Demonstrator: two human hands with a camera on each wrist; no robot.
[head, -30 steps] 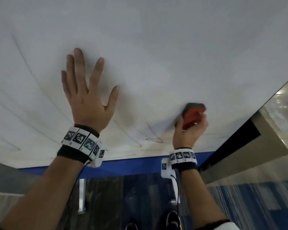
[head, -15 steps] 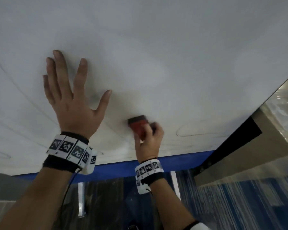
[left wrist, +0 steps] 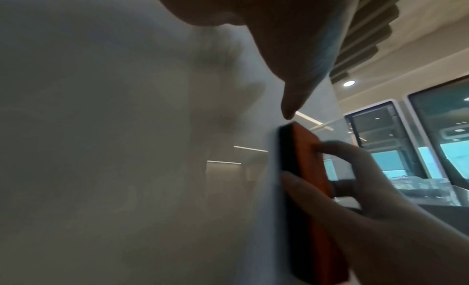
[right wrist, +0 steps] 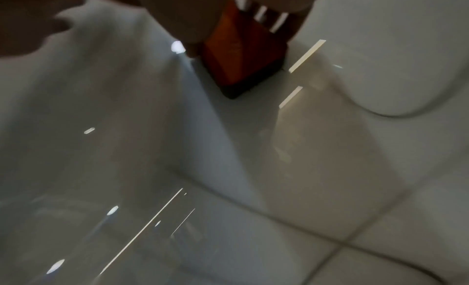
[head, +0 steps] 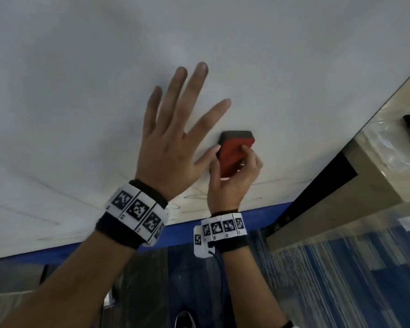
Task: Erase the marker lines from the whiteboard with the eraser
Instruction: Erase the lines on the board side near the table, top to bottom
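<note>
Head view: the right hand (head: 232, 178) grips the red eraser (head: 234, 153) flat on the whiteboard (head: 294, 67) at frame centre, now higher and right of its spot half a second ago, while the left hand (head: 173, 147), fingers spread and holding nothing, has shifted right to just beside it; faint marker lines (head: 194, 196) remain along the lower edge, so erasing likely is not finished. Left wrist view: eraser (left wrist: 304, 181) pressed to the board at centre right, fingers (left wrist: 337, 150) curled round it. Right wrist view: eraser (right wrist: 243, 54) at top centre, a curved line (right wrist: 253, 205) across the lower frame.
</note>
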